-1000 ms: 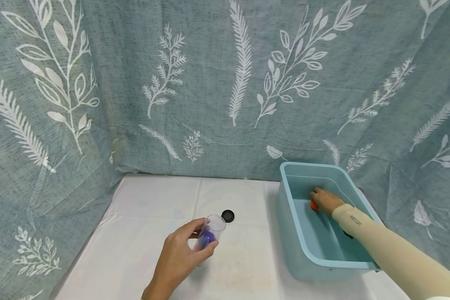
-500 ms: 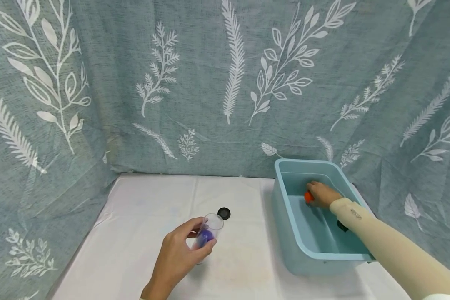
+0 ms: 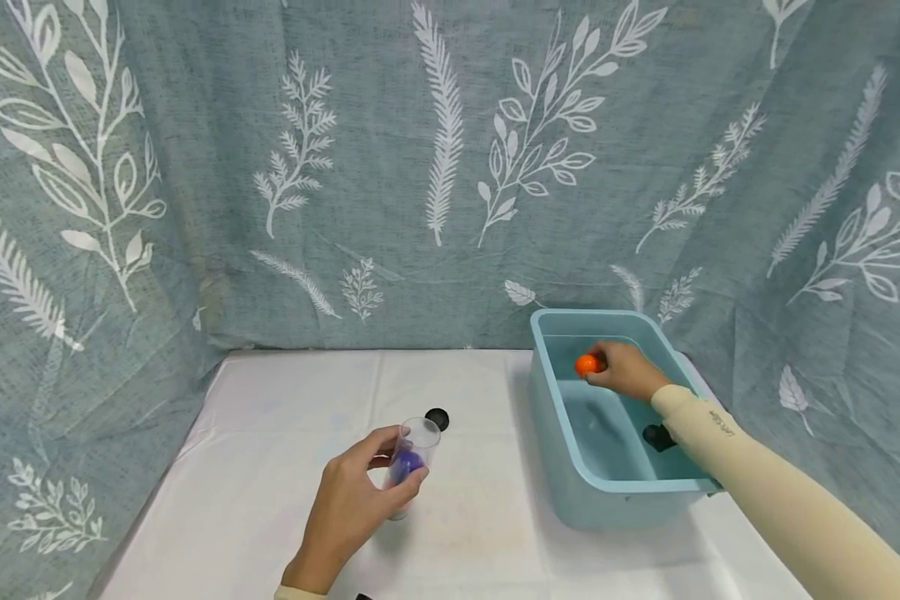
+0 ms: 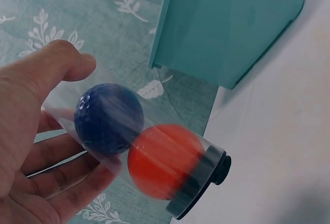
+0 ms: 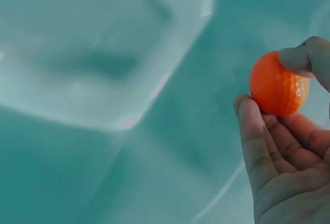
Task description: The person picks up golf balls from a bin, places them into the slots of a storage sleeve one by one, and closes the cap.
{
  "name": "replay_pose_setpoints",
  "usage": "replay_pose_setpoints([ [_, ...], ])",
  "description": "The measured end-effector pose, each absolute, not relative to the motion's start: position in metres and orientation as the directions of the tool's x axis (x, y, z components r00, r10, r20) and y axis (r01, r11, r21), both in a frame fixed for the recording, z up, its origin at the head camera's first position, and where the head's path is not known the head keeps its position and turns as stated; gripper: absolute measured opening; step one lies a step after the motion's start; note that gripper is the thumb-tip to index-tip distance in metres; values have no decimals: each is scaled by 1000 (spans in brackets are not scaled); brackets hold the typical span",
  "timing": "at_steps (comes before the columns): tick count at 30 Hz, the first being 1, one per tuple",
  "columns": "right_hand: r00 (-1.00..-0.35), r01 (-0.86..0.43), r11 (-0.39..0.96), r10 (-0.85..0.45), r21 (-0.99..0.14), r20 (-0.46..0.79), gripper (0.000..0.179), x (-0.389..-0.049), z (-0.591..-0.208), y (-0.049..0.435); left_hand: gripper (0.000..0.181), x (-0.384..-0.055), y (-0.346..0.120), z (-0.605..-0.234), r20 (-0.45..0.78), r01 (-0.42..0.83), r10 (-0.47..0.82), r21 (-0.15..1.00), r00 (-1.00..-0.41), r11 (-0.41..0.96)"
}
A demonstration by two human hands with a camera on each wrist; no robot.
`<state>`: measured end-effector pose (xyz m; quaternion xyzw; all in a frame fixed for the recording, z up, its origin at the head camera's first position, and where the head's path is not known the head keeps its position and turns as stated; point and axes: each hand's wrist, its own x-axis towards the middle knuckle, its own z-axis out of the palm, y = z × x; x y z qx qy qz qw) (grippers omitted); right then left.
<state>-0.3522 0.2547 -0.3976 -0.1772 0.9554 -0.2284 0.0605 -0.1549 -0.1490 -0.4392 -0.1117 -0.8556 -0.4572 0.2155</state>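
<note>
a clear tube is gripped by the left hand, with the thumb and fingers clamped round its sides. the tube is held at a slant, its clear rim pointed to one o'clock in the head view. inside it, a blue ball and a red-orange ball are seen in line in the left wrist view, the blue one nearer the fingers. at the tube's four o'clock end in that view, a black end cap is fitted next to the red-orange ball.

an orange ball is pinched by the right hand, the thumb and fingertips clamped on it. it is held over the blue bin, toward ten o'clock from the bin's middle; how far it is raised from the bin's floor cannot be told. toward five o'clock in the bin, a black thing is partly hidden by the cream sleeve.

a black disc is laid on the white cloth, just beside the tube's rim at one o'clock. the bin is set well apart from the tube, toward two o'clock. at twelve o'clock, the scene is backed by a grey-green curtain printed with white leaves.
</note>
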Motion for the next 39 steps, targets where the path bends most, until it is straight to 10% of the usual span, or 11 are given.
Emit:
replay_pose_setpoints([
  [15, -972, -154, 690, -236, -707, -18, 59, -320, -326, 237, 46, -157, -144, -431, 492, 401, -16, 726, -870, 558],
  [39, -884, -304, 143, -411, -942, 223, 47, -253, -304, 147, 47, -149, -134, -416, 480, 401, -10, 745, -877, 533],
])
